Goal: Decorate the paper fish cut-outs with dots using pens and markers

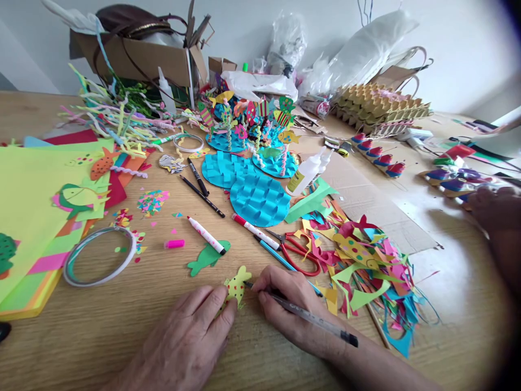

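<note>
Right hand [291, 304] holds one pen [311, 319] at one fish [236, 285].

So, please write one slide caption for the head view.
Left hand on a spotted yellow paper fish; right hand holds a pen near its tail.

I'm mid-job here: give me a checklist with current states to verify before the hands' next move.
1. Yellow fish steadied by the left hand: ok.
2. Pen gripped in the right hand: ok.
3. Pen tip touching paper: cannot tell; it is by the fish's edge.
4. Green fish uncovered: not ok; the pink-dotted marker overlaps it.
5. That marker capped: not ok; the pink cap lies apart.
</note>
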A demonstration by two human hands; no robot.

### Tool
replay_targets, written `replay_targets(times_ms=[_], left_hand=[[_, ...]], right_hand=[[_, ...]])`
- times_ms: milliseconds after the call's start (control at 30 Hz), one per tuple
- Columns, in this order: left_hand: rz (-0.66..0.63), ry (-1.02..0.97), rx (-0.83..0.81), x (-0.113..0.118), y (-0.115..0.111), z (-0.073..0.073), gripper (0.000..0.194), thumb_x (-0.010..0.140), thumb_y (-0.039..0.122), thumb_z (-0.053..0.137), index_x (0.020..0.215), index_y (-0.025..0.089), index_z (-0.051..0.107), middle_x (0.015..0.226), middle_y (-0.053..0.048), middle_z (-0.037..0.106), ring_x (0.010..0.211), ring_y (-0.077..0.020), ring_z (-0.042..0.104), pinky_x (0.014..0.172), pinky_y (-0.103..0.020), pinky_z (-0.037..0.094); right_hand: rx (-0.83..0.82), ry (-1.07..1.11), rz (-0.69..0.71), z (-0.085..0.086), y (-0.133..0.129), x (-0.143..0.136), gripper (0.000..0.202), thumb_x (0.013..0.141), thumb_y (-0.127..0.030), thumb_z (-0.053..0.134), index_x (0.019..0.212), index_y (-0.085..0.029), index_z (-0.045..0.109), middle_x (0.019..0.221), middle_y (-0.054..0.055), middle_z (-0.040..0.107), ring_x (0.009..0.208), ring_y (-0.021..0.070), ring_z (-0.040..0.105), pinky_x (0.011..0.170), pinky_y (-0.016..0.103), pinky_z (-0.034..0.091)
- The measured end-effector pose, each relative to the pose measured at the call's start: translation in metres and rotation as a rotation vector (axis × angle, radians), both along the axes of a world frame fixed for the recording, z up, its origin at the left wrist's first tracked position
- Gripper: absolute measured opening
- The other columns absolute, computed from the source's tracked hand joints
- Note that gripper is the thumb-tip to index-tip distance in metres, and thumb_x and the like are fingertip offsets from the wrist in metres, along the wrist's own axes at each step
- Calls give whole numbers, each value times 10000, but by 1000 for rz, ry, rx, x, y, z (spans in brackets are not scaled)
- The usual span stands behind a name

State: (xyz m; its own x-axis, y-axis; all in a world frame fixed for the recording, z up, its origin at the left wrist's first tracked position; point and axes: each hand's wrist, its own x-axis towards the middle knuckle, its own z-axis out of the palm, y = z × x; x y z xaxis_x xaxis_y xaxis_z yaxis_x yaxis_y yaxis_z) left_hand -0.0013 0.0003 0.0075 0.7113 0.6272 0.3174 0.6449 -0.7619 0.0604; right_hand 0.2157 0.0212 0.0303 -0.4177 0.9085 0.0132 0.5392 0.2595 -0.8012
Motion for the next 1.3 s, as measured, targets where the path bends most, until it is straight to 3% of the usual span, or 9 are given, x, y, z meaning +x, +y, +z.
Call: replay_targets(times_ms=[1300], left_hand=[[-9,-13,15,1,2,4,429,977,86,252,1072,180,660,1070,-40,657,961,-195,565,813,-291,490]], right_hand=[[41,-5,8,-3,1,-1,125,777,-124,426,783,-215,511,664,-18,603,570,118,549,527,206,407]])
